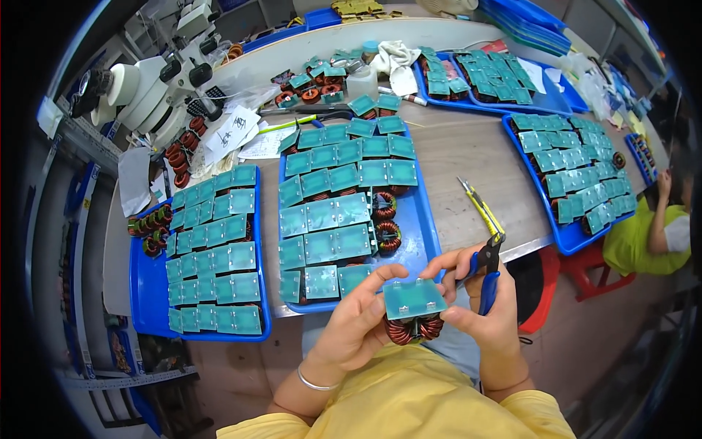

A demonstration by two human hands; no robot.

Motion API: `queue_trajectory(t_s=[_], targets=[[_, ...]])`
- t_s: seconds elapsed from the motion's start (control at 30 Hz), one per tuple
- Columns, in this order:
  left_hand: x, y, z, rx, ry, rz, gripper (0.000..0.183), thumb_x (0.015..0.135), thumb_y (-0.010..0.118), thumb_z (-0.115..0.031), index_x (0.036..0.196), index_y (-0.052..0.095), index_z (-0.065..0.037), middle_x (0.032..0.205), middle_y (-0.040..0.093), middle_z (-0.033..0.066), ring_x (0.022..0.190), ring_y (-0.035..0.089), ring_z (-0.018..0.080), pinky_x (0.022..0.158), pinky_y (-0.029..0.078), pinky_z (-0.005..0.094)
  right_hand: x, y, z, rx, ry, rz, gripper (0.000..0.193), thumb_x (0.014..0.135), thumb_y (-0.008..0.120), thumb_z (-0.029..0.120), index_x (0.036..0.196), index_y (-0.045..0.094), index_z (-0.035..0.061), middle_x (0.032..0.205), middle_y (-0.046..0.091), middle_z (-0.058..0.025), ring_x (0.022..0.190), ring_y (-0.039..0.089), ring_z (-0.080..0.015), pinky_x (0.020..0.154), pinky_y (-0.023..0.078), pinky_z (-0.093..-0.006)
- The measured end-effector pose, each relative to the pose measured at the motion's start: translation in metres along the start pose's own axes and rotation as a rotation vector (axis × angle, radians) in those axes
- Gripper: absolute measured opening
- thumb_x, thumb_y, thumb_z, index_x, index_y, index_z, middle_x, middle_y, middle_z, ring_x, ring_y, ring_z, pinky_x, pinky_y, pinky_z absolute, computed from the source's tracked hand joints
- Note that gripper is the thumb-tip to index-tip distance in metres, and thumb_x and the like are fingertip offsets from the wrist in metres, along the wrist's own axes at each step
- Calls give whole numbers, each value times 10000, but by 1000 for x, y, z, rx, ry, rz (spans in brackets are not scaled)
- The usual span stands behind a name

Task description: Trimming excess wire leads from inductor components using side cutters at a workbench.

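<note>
Close in front of my body I hold a green circuit board (pixel 413 298) with red-brown wire-wound coils (pixel 414 329) on its underside. My left hand (pixel 352 325) has its fingers closed on the board's left side. At the right edge, my right hand (pixel 493 329) pinches the board between thumb and fingers. Wire cutters (pixel 488 291) with blue handles and dark jaws also rest in that hand, jaws pointing away from me. Just beyond the jaws, a slim yellow pointed tool (pixel 482 208) lies on the table.
Blue trays (pixel 428 234) full of similar boards stand at left (pixel 150 296), centre, right (pixel 559 238) and far right. Loose coils (pixel 179 155), papers (pixel 232 133) and a microscope (pixel 142 91) sit at the far left. A co-worker in a green top (pixel 636 241) sits at right by a red stool (pixel 589 278).
</note>
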State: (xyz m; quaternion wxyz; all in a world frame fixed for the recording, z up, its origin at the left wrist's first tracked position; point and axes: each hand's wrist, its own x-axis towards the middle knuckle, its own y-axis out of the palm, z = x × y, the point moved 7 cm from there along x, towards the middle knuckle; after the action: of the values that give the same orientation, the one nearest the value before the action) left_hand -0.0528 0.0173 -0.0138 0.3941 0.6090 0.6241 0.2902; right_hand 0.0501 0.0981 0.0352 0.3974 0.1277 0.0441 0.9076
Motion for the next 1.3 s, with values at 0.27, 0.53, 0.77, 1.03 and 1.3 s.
queue_trajectory(t_s=[0.27, 0.53, 0.77, 1.03, 1.3], targets=[[-7, 15, -7, 183, 168, 58, 485, 869, 574, -103, 1269, 315, -10, 1219, 483, 151, 1118, 518, 247, 927, 458, 380, -6, -4, 3, -92, -5, -146, 459, 631, 794, 82, 874, 405, 64, 946, 598, -93, 689, 446, -65, 657, 411, -222], [-11, 5, 1, 111, 80, -125, 693, 787, 696, -207, 1306, 300, 26, 1161, 521, 128, 1024, 566, 226, 817, 525, 368, -6, -6, 0, -154, -17, -41, 458, 639, 761, 82, 944, 420, 51, 1001, 566, -188, 724, 456, -91, 725, 412, -237], [-11, 10, 11, -48, -63, 23, 525, 862, 603, -205, 1266, 333, -7, 1189, 503, 119, 1069, 546, 231, 874, 494, 396, -3, 4, -14, 231, 262, -9, 383, 688, 731, 51, 902, 414, 59, 1004, 582, -96, 725, 451, -59, 688, 407, -230], [-12, 12, 10, 104, 50, 80, 604, 820, 657, -178, 1280, 307, -3, 1211, 470, 115, 1071, 539, 236, 877, 491, 414, -5, 1, 1, -95, -66, -33, 572, 574, 846, 164, 942, 420, 68, 973, 582, -167, 702, 463, -101, 707, 418, -250], [-10, 22, -8, 349, 230, -37, 749, 829, 630, -117, 1396, 151, -13, 1251, 437, 159, 1047, 535, 269, 894, 438, 374, -9, 2, 27, -407, -184, -24, 575, 624, 829, 171, 1032, 460, 3, 964, 563, -90, 813, 572, -157, 672, 468, -265]])
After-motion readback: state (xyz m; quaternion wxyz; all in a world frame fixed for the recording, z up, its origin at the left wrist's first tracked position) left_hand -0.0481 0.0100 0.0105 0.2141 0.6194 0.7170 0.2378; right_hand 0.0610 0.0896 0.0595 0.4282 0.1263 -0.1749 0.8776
